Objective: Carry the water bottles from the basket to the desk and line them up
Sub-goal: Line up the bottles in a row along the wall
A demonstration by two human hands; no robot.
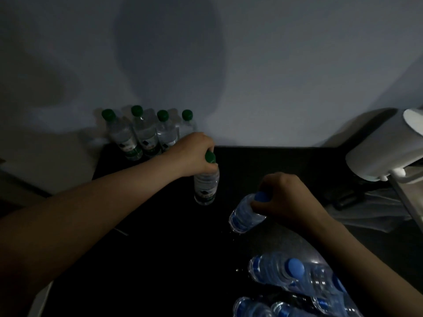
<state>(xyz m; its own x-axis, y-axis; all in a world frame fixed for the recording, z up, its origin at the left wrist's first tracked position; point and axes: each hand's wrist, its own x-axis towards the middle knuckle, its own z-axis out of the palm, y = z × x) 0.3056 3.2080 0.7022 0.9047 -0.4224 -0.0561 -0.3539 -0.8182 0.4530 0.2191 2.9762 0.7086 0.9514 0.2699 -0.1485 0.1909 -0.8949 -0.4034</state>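
Note:
My left hand (194, 154) grips the neck of a green-capped water bottle (206, 184), held upright over the dark desk (160, 259). My right hand (286, 197) grips a blue-capped bottle (245, 216) by its neck, tilted with its base toward the left. Several green-capped bottles (144, 133) stand in a row at the back of the desk against the wall, just left of my left hand. Several blue-capped bottles (297, 277) are grouped at the front right, under my right forearm.
A white desk lamp (384, 147) leans in from the right edge. Dark objects and cloth (366, 202) lie on the right side of the desk. A pale wall (251, 76) stands right behind the desk. The scene is dim.

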